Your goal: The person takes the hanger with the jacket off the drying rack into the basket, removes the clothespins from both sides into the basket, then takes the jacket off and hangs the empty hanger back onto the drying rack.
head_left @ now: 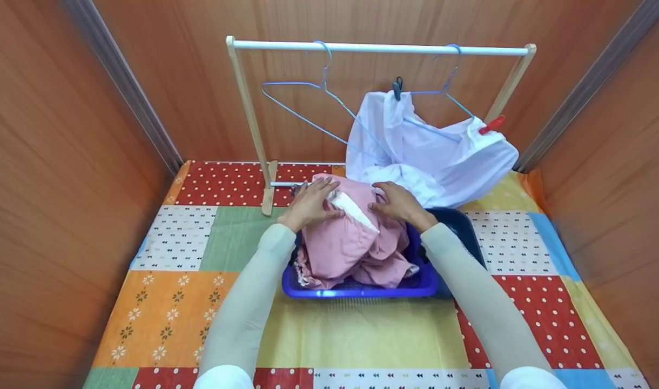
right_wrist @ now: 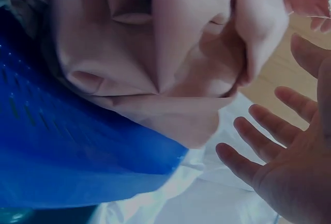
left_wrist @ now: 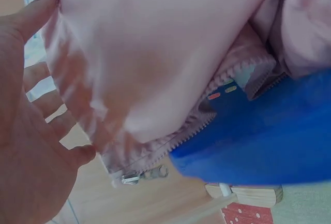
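Note:
A crumpled pink garment (head_left: 337,246) with a white strip (head_left: 355,212) across its upper part is heaped in a blue plastic basket (head_left: 356,293). My left hand (head_left: 309,205) touches the garment's upper left edge, fingers spread. In the left wrist view, its thumb tip rests against the cloth (left_wrist: 139,43) and the other fingers lie along the edge. My right hand (head_left: 401,204) is at the upper right of the heap. The right wrist view shows its fingers (right_wrist: 258,138) straight and spread beside the pink folds (right_wrist: 155,53), holding nothing.
Behind the basket stands a rack with a white rod (head_left: 372,47). It carries a bare blue hanger (head_left: 291,84) and another with a white garment (head_left: 432,156), held by a black clip (head_left: 397,89) and a red clip (head_left: 491,125). A dark basket (head_left: 462,232) stands at the right.

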Tool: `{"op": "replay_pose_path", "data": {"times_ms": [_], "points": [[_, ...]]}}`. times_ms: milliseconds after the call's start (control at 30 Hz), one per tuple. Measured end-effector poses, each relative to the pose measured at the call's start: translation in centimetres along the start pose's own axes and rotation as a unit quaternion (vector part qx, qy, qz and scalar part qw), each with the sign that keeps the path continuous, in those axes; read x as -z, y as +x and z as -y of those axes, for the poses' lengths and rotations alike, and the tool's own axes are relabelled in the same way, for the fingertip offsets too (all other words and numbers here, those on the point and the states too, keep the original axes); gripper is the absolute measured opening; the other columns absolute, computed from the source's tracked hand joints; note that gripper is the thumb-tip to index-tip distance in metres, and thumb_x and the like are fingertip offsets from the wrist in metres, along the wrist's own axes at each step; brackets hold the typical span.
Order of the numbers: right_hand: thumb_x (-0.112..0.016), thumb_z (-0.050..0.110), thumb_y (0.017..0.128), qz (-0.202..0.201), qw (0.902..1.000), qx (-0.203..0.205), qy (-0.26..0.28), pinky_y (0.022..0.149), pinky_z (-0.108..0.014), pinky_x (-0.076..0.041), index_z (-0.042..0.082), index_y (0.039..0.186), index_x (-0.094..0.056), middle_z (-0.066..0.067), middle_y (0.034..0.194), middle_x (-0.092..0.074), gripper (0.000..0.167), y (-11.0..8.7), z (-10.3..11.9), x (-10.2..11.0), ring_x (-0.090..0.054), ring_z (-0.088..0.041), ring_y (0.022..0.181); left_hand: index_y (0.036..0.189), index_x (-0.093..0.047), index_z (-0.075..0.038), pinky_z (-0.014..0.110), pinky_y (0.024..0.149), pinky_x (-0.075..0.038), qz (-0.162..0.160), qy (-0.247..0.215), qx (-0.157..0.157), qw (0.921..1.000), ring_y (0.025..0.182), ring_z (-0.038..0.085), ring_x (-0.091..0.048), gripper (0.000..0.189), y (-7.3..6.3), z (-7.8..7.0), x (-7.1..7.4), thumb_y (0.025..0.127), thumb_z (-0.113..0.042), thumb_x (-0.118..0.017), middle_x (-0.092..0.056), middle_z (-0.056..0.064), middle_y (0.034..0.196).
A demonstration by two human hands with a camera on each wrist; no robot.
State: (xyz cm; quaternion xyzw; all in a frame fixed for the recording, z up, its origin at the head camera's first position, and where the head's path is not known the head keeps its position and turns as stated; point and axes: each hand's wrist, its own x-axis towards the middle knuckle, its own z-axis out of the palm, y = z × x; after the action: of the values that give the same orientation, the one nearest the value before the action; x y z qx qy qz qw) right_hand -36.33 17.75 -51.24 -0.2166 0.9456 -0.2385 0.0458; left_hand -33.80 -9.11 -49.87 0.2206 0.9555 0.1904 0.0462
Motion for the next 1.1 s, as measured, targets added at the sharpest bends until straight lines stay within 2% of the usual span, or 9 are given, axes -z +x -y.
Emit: {"op": "replay_pose_path", "data": {"times_ms": [267, 367, 500, 633, 700, 867, 1000, 1100], "points": [[-0.065, 0.039, 0.092, 0.026, 0.9992, -0.026, -0.016, 0.114, -0.050, -0.036, 0.005, 0.145, -0.046, -0.021, 0.144, -0.051, 0.065, 0.8, -0.7, -1.1, -0.047, -0.040, 0.134, 0.156, -0.028, -0.030, 0.057, 0.123, 0.000, 0.016, 0.008, 0.065, 0.9977, 0.154, 0.036, -0.006, 0.091, 1.6, -0.1, -1.3, 0.081, -0.059, -0.070, -0.017, 0.003, 0.166], [-0.065, 0.041, 0.091, 0.028, 0.9987, -0.033, -0.028, 0.114, -0.052, -0.035, 0.007, 0.145, -0.046, -0.020, 0.145, -0.051, 0.067, 1.0, -0.8, -1.5, -0.046, -0.040, 0.134, 0.156, -0.024, -0.034, 0.061, 0.122, 0.000, 0.025, 0.017, 0.092, 0.9953, 0.154, 0.036, -0.002, 0.094, 2.0, -0.1, -1.8, 0.080, -0.061, -0.071, -0.013, 0.001, 0.167], [-0.066, 0.043, 0.090, 0.028, 0.9980, -0.044, -0.036, 0.116, -0.058, -0.029, 0.008, 0.148, -0.043, -0.019, 0.148, -0.048, 0.071, 1.3, -1.0, -2.0, -0.043, -0.040, 0.137, 0.157, -0.019, -0.033, 0.061, 0.122, -0.003, 0.037, 0.022, 0.117, 0.9922, 0.154, 0.036, -0.001, 0.101, 2.5, 0.1, -2.4, 0.077, -0.061, -0.073, -0.008, 0.007, 0.167], [-0.066, 0.043, 0.090, 0.038, 0.9966, -0.062, -0.039, 0.117, -0.061, -0.024, 0.010, 0.150, -0.039, -0.018, 0.150, -0.046, 0.074, 1.5, -1.1, -2.3, -0.040, -0.038, 0.140, 0.158, -0.018, -0.030, 0.058, 0.123, -0.003, 0.045, 0.023, 0.129, 0.9903, 0.154, 0.035, -0.003, 0.108, 3.0, 0.3, -2.8, 0.073, -0.059, -0.077, -0.007, 0.015, 0.166], [-0.065, 0.044, 0.091, 0.045, 0.9956, -0.071, -0.043, 0.117, -0.062, -0.022, 0.011, 0.150, -0.038, -0.018, 0.149, -0.047, 0.074, 1.5, -1.1, -2.4, -0.041, -0.038, 0.140, 0.158, -0.019, -0.030, 0.059, 0.122, -0.005, 0.046, 0.030, 0.132, 0.9896, 0.154, 0.036, -0.007, 0.109, 3.1, 0.4, -2.9, 0.072, -0.059, -0.078, -0.011, 0.016, 0.166], [-0.063, 0.040, 0.093, 0.049, 0.9947, -0.080, -0.043, 0.118, -0.064, -0.018, 0.010, 0.151, -0.037, -0.018, 0.147, -0.049, 0.070, 1.8, -1.0, -2.7, -0.044, -0.038, 0.137, 0.157, -0.024, -0.024, 0.062, 0.120, -0.012, 0.044, 0.059, 0.134, 0.9883, 0.148, 0.036, -0.026, 0.107, 3.1, 0.6, -3.3, 0.073, -0.062, -0.077, -0.032, 0.010, 0.160], [-0.061, 0.030, 0.096, 0.019, 0.9974, -0.055, -0.041, 0.113, -0.057, -0.034, 0.005, 0.143, -0.047, -0.022, 0.136, -0.059, 0.055, 1.9, -1.0, -2.8, -0.054, -0.041, 0.126, 0.147, -0.044, -0.018, 0.058, 0.116, -0.024, 0.031, 0.078, 0.104, 0.9910, 0.136, 0.033, -0.046, 0.082, 3.3, 1.1, -3.8, 0.080, -0.054, -0.075, -0.054, 0.008, 0.145], [-0.059, 0.021, 0.096, -0.025, 0.9986, -0.035, -0.032, 0.101, -0.054, -0.046, 0.002, 0.131, -0.057, -0.024, 0.122, -0.066, 0.039, 1.9, -1.3, -2.9, -0.061, -0.044, 0.114, 0.133, -0.057, -0.014, 0.055, 0.110, -0.034, 0.006, 0.091, 0.073, 0.9932, 0.122, 0.033, -0.058, 0.059, 3.6, 1.4, -4.2, 0.085, -0.045, -0.073, -0.066, 0.011, 0.129]]}}
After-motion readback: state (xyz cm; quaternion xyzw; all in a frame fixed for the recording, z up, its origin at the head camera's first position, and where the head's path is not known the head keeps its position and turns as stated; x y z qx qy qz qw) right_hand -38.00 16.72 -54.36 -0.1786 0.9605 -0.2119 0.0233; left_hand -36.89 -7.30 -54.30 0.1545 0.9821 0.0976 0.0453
